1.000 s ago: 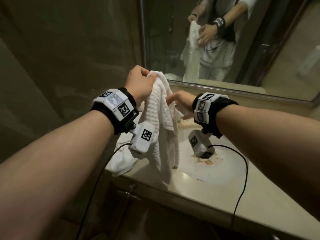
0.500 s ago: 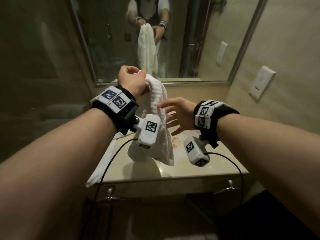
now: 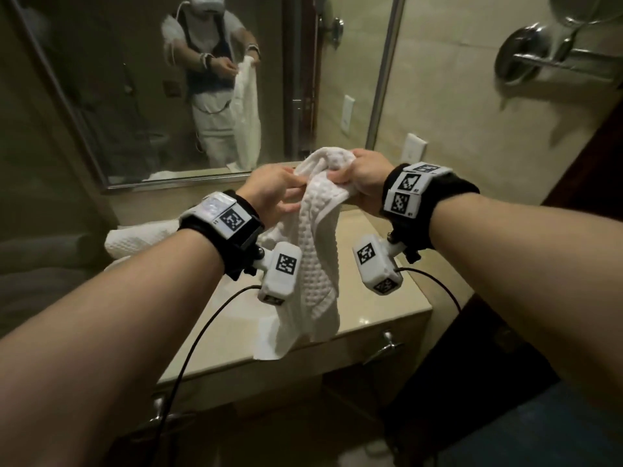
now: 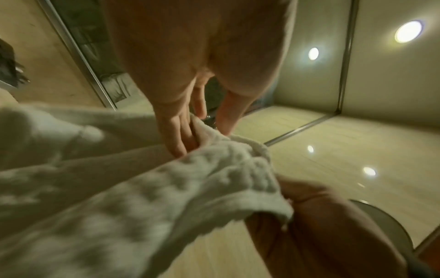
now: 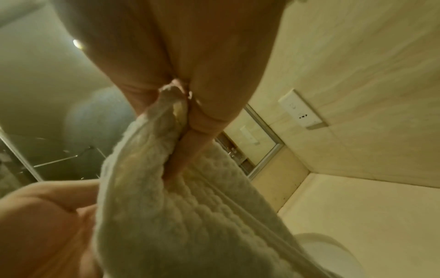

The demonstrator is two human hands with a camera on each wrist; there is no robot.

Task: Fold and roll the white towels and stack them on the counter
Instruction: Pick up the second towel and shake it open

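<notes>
From the head camera, the white waffle-weave cotton towel [image 3: 317,251] hangs bunched above the pale beige stone counter [image 3: 381,291], lifted so its length can drop free and an edge be found. The right hand [image 3: 364,180] clenches its top at about 1 o'clock of the cloth; the left hand [image 3: 273,197], at 10 o'clock, pinches a fold just beside it. A second white towel [image 3: 141,241] lies on the counter at 9 o'clock, probably waiting its turn or already handled.

In the left wrist view, the left fingers [image 4: 176,135] lie on the towel's hem, thumb opposite, likely feeling for a corner.

In the right wrist view, the right fingers [image 5: 202,120] curl tight round gathered cloth, bearing its weight.
</notes>
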